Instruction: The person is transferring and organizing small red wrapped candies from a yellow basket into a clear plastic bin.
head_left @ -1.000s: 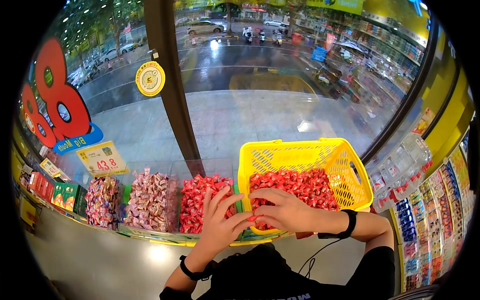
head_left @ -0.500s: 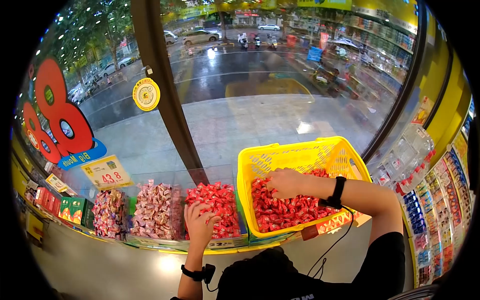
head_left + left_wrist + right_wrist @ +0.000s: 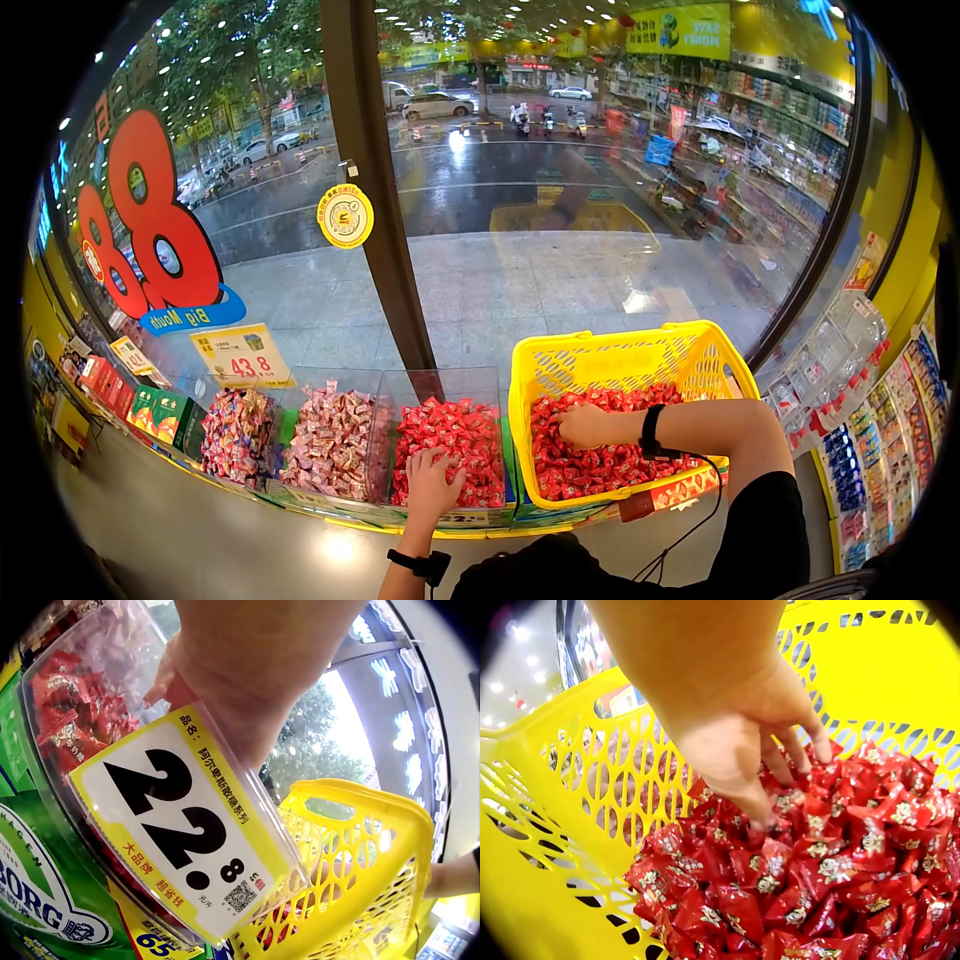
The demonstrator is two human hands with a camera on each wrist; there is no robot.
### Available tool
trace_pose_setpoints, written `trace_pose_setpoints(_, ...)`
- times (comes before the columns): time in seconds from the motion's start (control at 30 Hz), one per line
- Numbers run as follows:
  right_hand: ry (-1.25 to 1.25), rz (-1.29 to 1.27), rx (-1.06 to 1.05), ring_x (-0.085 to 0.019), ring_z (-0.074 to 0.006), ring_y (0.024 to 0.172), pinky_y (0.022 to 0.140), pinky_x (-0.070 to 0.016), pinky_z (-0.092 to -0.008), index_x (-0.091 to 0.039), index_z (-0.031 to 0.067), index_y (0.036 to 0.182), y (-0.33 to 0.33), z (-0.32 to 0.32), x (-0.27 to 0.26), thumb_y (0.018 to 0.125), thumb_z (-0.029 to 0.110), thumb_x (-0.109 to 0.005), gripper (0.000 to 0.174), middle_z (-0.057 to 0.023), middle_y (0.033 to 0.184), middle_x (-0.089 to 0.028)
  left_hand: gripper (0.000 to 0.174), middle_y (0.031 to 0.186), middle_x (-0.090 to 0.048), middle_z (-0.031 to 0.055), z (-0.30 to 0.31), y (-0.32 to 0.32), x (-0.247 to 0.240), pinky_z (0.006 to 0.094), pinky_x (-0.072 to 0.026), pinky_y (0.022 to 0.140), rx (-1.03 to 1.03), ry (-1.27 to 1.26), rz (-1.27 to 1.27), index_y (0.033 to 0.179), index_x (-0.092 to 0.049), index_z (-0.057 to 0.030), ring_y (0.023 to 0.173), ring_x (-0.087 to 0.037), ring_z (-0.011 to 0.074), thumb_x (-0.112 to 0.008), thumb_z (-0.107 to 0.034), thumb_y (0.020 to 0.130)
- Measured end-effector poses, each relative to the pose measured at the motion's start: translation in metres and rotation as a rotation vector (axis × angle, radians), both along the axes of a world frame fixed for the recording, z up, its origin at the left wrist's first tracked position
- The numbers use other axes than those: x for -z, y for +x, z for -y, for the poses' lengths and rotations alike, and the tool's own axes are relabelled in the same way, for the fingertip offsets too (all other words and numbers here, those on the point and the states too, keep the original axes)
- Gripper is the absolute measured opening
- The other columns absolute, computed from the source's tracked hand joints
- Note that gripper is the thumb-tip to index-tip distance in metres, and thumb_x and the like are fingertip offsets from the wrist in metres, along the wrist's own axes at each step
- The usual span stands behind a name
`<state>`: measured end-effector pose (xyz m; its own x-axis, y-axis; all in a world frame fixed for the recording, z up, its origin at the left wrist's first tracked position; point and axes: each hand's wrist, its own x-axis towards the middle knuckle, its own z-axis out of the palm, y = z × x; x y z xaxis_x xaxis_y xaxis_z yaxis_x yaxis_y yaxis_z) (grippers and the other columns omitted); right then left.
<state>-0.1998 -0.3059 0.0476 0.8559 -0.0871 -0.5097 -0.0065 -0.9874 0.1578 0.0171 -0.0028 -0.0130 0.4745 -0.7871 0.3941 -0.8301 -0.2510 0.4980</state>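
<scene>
In the head view my left hand [image 3: 433, 485] rests over the heap of red-wrapped candies [image 3: 450, 440] in a clear bin, fingers spread and loosely bent. The left wrist view shows mostly its wrist, behind a price card [image 3: 176, 825] reading 22.8; the fingertips are hidden there. My right hand [image 3: 739, 742] is inside the yellow basket [image 3: 525, 420], reaching down to the red candies [image 3: 832, 877] that fill its bottom. Its thumb and fingers are apart, their tips touching the wrappers at the basket's left side.
Left of the red bin stand bins of pink-wrapped candies [image 3: 335, 440] and mixed candies [image 3: 238, 430], with a 43.8 sign [image 3: 243, 357] behind. Green boxes [image 3: 165, 412] sit farther left. A window post [image 3: 375, 200] rises behind, and packaged goods [image 3: 890, 430] hang at the right.
The hands were together at the basket's left rim. They have since parted: the left went to the red bin, the right into the basket, where it has shifted slightly. The head view has also shifted.
</scene>
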Motion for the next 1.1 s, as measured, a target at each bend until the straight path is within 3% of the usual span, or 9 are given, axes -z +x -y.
trace_pose_setpoints(0.23,0.164,-0.027,0.133,-0.069,-0.0376,0.107,0.088,-0.0585,-0.0513,-0.081,0.0094,0.094,0.007,-0.019,-0.069,0.089,0.027,-0.074,0.02,-0.0137,0.133,-0.067,0.02,0.122,-0.067,0.01,0.002,0.0,-0.006,0.0533,-0.0411,0.111,0.027,-0.08,0.072,0.097,-0.078,-0.0117,0.123,-0.058,0.0361,-0.085,-0.021,0.08)
trace_pose_setpoints(0.3,0.233,0.089,0.054,-0.069,-0.0377,0.111,0.086,-0.0587,-0.0512,-0.082,0.0096,0.097,0.005,-0.021,-0.094,0.085,0.021,-0.071,0.02,-0.0148,0.129,-0.069,0.022,0.123,-0.066,0.01,0.002,0.003,-0.013,0.0535,-0.0403,0.113,0.059,-0.126,0.105,0.1,-0.077,-0.0124,0.124,-0.058,0.0369,-0.085,-0.019,0.08)
trace_pose_setpoints(0.43,0.324,0.485,-0.017,-0.067,-0.037,0.117,0.094,-0.0567,-0.0487,-0.081,0.0097,0.097,-0.019,-0.055,-0.16,0.085,0.017,-0.071,0.017,-0.016,0.129,-0.068,0.03,0.13,-0.063,0.0112,0.007,-0.02,-0.083,0.0581,-0.0357,0.119,0.097,-0.269,0.147,0.108,-0.076,-0.0121,0.132,-0.054,0.0384,-0.086,-0.019,0.081)
trace_pose_setpoints(0.53,0.385,0.654,-0.02,-0.063,-0.0348,0.125,0.1,-0.055,-0.0447,-0.079,0.0092,0.099,-0.034,-0.082,-0.186,0.089,0.017,-0.076,0.013,-0.0125,0.14,-0.061,0.035,0.136,-0.061,0.0119,0.009,-0.043,-0.145,0.0613,-0.0322,0.122,0.226,-0.335,0.078,0.112,-0.076,-0.011,0.139,-0.05,0.0389,-0.087,-0.023,0.081)
trace_pose_setpoints(0.6,0.429,0.766,-0.025,-0.063,-0.0346,0.126,0.102,-0.0546,-0.0447,-0.079,0.0084,0.099,-0.04,-0.096,-0.185,0.089,0.016,-0.077,0.013,-0.0127,0.141,-0.06,0.038,0.139,-0.06,0.0118,0.011,-0.062,-0.175,0.0626,-0.0308,0.123,0.359,-0.302,0.047,0.113,-0.076,-0.01,0.142,-0.048,0.0387,-0.088,-0.026,0.081)
trace_pose_setpoints(0.73,0.543,0.969,0.002,-0.065,-0.0331,0.123,0.102,-0.0555,-0.0457,-0.08,0.0084,0.104,-0.054,-0.127,-0.171,0.086,0.012,-0.08,0.019,-0.0128,0.137,-0.063,0.048,0.139,-0.061,0.0097,0.029,-0.078,-0.157,0.0634,-0.0306,0.123,0.567,-0.3,0.061,0.116,-0.076,-0.0089,0.139,-0.05,0.0383,-0.088,-0.042,0.083)
trace_pose_setpoints(0.83,0.561,1.114,0.08,-0.066,-0.0322,0.119,0.101,-0.0557,-0.0451,-0.08,0.0098,0.108,-0.064,-0.14,-0.146,0.086,0.013,-0.082,0.021,-0.011,0.133,-0.066,0.038,0.14,-0.062,0.0073,0.034,-0.083,-0.147,0.0639,-0.0304,0.123,0.581,-0.287,0.043,0.111,-0.077,-0.0093,0.139,-0.05,0.0375,-0.085,-0.037,0.086)
trace_pose_setpoints(0.97,0.509,1.18,0.205,-0.066,-0.0329,0.118,0.101,-0.055,-0.0448,-0.078,0.012,0.113,-0.082,-0.149,-0.132,0.089,0.016,-0.081,0.025,-0.0098,0.129,-0.067,0.027,0.129,-0.068,0.0012,0.029,-0.083,-0.15,0.0625,-0.0284,0.124,0.516,-0.261,0.07,0.102,-0.078,-0.0105,0.138,-0.051,0.0334,-0.084,-0.032,0.087)
trace_pose_setpoints(1.1,0.421,1.154,0.316,-0.066,-0.0347,0.118,0.101,-0.0549,-0.0456,-0.076,0.0122,0.118,-0.11,-0.143,-0.125,0.088,0.017,-0.082,0.03,-0.0118,0.133,-0.065,0.025,0.124,-0.07,-0.0024,0.02,-0.038,-0.135,0.0616,-0.0281,0.124,0.248,-0.219,0.236,0.094,-0.077,-0.0122,0.135,-0.054,0.0294,-0.085,-0.032,0.082)
